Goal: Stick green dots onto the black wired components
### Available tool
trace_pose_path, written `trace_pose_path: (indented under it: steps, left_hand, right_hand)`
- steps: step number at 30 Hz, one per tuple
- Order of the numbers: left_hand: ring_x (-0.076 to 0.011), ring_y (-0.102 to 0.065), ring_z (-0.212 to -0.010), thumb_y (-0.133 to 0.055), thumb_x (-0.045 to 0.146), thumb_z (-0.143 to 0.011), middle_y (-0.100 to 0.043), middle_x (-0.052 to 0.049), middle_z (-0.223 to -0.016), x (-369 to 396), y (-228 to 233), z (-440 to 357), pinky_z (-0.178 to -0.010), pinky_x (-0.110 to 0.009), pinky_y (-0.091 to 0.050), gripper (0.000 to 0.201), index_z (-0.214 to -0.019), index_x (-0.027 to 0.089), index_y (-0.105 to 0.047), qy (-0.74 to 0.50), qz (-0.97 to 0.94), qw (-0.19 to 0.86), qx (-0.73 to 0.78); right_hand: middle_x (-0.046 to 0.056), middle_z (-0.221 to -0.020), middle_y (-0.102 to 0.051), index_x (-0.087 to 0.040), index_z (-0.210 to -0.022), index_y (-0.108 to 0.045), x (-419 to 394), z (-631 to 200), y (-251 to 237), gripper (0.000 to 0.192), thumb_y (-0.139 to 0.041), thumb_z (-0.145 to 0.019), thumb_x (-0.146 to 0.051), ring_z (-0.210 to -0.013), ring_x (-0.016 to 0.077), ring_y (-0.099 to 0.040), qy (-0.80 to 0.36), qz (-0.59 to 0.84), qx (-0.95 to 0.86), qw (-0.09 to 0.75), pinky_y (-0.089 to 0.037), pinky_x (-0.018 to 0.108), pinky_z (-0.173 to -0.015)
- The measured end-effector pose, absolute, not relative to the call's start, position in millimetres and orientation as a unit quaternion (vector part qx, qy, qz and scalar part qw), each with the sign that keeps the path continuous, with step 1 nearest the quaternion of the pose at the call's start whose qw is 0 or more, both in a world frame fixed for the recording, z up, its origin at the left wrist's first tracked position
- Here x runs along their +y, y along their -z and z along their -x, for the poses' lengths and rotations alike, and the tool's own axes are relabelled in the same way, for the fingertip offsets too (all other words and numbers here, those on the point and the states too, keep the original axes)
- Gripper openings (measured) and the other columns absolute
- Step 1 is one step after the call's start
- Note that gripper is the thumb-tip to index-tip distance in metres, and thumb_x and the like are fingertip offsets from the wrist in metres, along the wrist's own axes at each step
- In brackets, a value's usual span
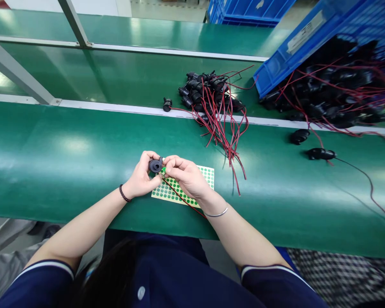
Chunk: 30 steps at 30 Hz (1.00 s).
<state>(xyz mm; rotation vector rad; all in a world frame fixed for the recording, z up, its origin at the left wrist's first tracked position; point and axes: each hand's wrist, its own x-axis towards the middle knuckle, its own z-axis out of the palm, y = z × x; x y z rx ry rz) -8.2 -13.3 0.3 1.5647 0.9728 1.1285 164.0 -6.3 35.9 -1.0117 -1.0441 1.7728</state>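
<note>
My left hand (143, 177) is closed around a small black pump (155, 166), with its round face and centre hole turned up and a short spout at its side. Against the pump's right side, my right hand (185, 176) pinches thumb and forefinger together. A bright green spot that looks like a round sticker (163, 170) shows at those fingertips. Under both hands lies a pale sheet of green dot stickers (207, 175), partly covered by the right hand. The pump's red and black wires (179, 196) run across the sheet toward the table's front edge.
Beyond my hands is a pile of black pumps (195, 92) with red wires (221, 128) trailing forward. One pump (167, 104) sits left of it. A tilted blue crate (276, 64) spills more pumps at right; two pumps (321, 154) (299, 136) lie before it. Metal posts (22, 70) stand left.
</note>
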Motion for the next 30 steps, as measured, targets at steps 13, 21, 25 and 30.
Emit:
trace_pose_path:
  steps: [13,21,25,30]
  left_hand:
    - [-0.0160,-0.053,-0.085,-0.062,0.026,-0.075,-0.052,-0.003,-0.097,-13.2,-0.1,11.9,-0.077,-0.031,-0.045,0.036,-0.106,0.022,-0.045,-0.437,-0.677,0.435,0.401]
    - [-0.0159,-0.053,-0.083,-0.061,0.024,-0.074,-0.052,-0.002,-0.095,-13.6,-0.5,12.6,-0.076,-0.031,-0.045,0.034,-0.104,0.022,-0.046,-0.428,-0.687,0.421,0.409]
    - [-0.0158,-0.053,-0.083,-0.061,0.023,-0.074,-0.052,-0.003,-0.094,-13.4,-1.1,12.6,-0.075,-0.031,-0.045,0.034,-0.104,0.022,-0.046,-0.428,-0.696,0.408,0.408]
    - [-0.0157,-0.054,-0.082,-0.061,0.022,-0.073,-0.052,-0.002,-0.094,-13.5,-1.0,11.7,-0.075,-0.031,-0.046,0.034,-0.105,0.022,-0.046,-0.430,-0.704,0.395,0.404]
  right_hand:
    - [-0.001,-0.079,-0.057,-0.019,-0.061,-0.061,-7.0,-160.0,-34.6,0.020,-0.078,-0.063,-0.028,-0.069,0.0114,-0.050,-0.698,0.401,-0.426,0.413,-0.043,0.030,-0.069]
    - [-0.001,-0.077,-0.057,-0.019,-0.061,-0.058,-7.2,-160.2,-32.6,0.021,-0.076,-0.064,-0.029,-0.067,0.0114,-0.050,-0.682,0.416,-0.445,0.404,-0.041,0.030,-0.066]
    - [-0.002,-0.077,-0.057,-0.019,-0.062,-0.058,-7.3,-161.2,-31.8,0.019,-0.075,-0.064,-0.029,-0.067,0.0113,-0.050,-0.673,0.425,-0.452,0.404,-0.041,0.030,-0.066]
    - [-0.001,-0.079,-0.057,-0.019,-0.062,-0.059,-6.9,-161.3,-32.1,0.018,-0.074,-0.063,-0.027,-0.069,0.0117,-0.052,-0.662,0.430,-0.459,0.408,-0.041,0.030,-0.067]
